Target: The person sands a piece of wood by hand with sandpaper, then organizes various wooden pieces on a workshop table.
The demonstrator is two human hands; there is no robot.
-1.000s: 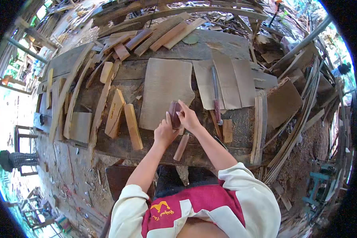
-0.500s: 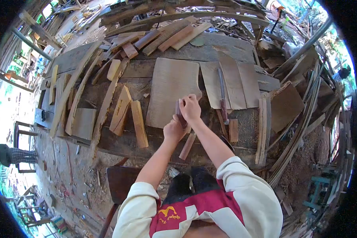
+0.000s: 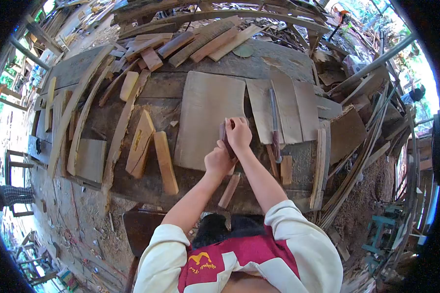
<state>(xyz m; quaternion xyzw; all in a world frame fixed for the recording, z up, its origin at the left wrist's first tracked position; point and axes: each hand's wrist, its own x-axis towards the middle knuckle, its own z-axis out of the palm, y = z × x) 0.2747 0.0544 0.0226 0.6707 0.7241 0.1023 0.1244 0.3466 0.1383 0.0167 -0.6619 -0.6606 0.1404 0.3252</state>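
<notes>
My left hand (image 3: 219, 159) is closed around the lower part of a small dark reddish-brown wooden block (image 3: 223, 131). My right hand (image 3: 239, 134) has its fingers bent over the block's upper part, against its right side. Whether a thin piece lies under those fingers is hidden. Both hands are over the lower right of a large brown flat sheet (image 3: 208, 107) on the workbench. Just below them lies another small wood block (image 3: 229, 190). To the right, a long metal tool with a wooden handle (image 3: 275, 139) rests on smaller brown sheets (image 3: 287, 110).
Two light wooden pieces, a notched block (image 3: 141, 144) and a bar (image 3: 165, 163), lie left of the sheet. Long rough strips (image 3: 124, 139) cross the bench's left side. Offcuts (image 3: 205, 41) are piled at the back. A dark chair (image 3: 141, 229) stands at the front edge.
The view has tilted and shifted slightly. Both hands keep their hold on the wooden block, with the right hand's fingers slightly repositioned along it. The other pieces stay where they lay.
</notes>
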